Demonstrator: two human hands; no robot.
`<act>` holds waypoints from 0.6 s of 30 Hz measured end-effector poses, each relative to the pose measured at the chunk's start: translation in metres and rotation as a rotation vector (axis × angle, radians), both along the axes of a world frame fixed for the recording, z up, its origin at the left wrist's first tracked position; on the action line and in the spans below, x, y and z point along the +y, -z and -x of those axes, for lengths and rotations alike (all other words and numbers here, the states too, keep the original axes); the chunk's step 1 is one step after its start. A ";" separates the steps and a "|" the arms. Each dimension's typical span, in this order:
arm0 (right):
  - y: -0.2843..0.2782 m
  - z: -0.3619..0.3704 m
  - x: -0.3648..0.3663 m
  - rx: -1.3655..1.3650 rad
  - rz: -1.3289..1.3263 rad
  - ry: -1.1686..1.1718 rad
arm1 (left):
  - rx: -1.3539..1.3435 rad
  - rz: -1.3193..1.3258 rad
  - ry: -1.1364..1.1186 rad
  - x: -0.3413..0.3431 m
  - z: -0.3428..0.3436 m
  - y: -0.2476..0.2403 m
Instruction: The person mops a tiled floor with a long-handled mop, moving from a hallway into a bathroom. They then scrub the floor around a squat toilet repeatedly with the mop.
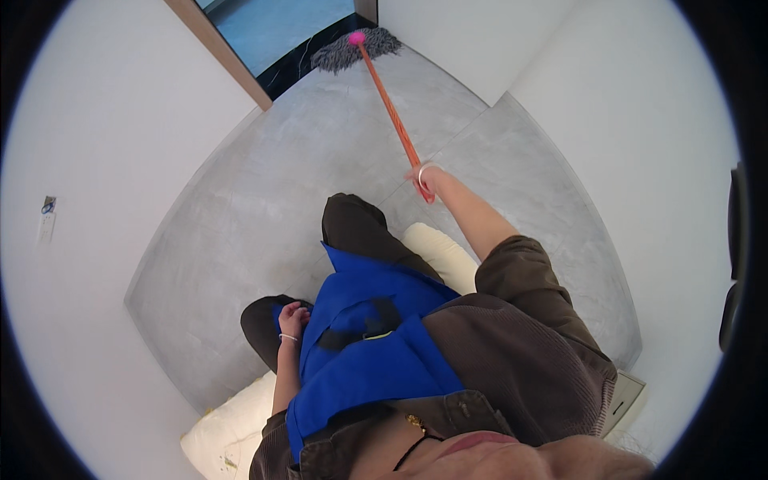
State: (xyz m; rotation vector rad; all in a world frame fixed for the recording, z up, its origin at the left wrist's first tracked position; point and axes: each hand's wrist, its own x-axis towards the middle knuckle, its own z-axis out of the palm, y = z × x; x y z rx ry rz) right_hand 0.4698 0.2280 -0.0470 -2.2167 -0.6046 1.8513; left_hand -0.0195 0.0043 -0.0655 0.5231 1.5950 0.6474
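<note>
My right hand [422, 178], reaching forward with the arm stretched out, is wrapped round the near end of an orange mop handle [390, 110]. The handle runs away from me across the grey floor to a pink joint and a grey string mop head [340, 55]. That head lies spread at the doorway, over the black threshold's edge. My left hand [294, 318] rests by my left thigh, fingers curled, beside the edge of my blue apron [376, 304]. Whether it grips the cloth does not show.
White walls [88, 160] stand on both sides of the grey floor [264, 200]. The doorway has a wooden frame [220, 52] and a black threshold [296, 66]. Cream padded shapes [444, 252] show beside my legs. A pale box-like piece [630, 400] stands at the lower right.
</note>
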 end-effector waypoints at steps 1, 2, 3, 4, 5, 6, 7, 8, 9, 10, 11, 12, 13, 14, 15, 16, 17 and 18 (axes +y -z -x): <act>-0.006 0.005 0.017 -0.006 -0.071 0.054 | -0.001 -0.003 0.014 0.002 -0.001 0.002; -0.011 0.013 0.029 -0.127 -0.187 0.117 | -0.006 -0.021 0.030 0.004 -0.003 0.003; -0.015 0.022 0.036 -0.125 -0.188 0.061 | -0.060 -0.088 0.066 0.005 -0.003 0.004; -0.018 0.028 0.039 -0.180 -0.215 0.019 | -0.001 -0.020 0.052 0.005 -0.003 0.005; -0.019 0.034 0.036 -0.162 -0.245 -0.050 | 0.055 -0.006 0.019 0.004 -0.002 0.005; -0.019 0.034 0.031 -0.302 -0.230 -0.095 | 0.061 -0.009 0.012 0.002 -0.001 0.005; -0.018 0.030 0.020 -0.368 -0.216 -0.168 | 0.066 -0.013 0.005 -0.001 0.002 0.005; -0.017 0.022 0.008 -0.419 -0.235 -0.243 | 0.052 -0.020 -0.001 -0.004 0.004 0.006; -0.017 0.005 -0.009 -0.495 -0.221 -0.245 | 0.038 -0.028 -0.007 -0.008 0.007 0.006; -0.019 -0.017 -0.028 -0.581 -0.214 -0.242 | 0.023 -0.036 -0.013 -0.012 0.009 0.008; -0.023 -0.041 -0.049 -0.631 -0.243 -0.324 | 0.002 -0.044 -0.022 -0.016 0.012 0.010; -0.027 -0.065 -0.071 -0.739 -0.204 -0.389 | 0.025 -0.054 0.015 -0.019 0.014 0.012; -0.032 -0.085 -0.095 -0.677 -0.206 -0.369 | 0.026 -0.060 0.026 -0.022 0.017 0.015; -0.038 -0.102 -0.121 -0.656 -0.170 -0.328 | 0.027 -0.067 0.038 -0.024 0.019 0.018; -0.044 -0.113 -0.148 -0.651 -0.183 -0.344 | 0.028 -0.073 0.049 -0.025 0.021 0.022; -0.049 -0.119 -0.175 -0.668 -0.198 -0.348 | 0.017 -0.062 0.037 -0.025 0.023 0.026; -0.055 -0.121 -0.203 -0.638 -0.146 -0.330 | 0.017 -0.057 0.058 -0.025 0.025 0.029; -0.058 -0.117 -0.229 -0.650 -0.120 -0.314 | 0.028 -0.053 0.064 -0.025 0.027 0.032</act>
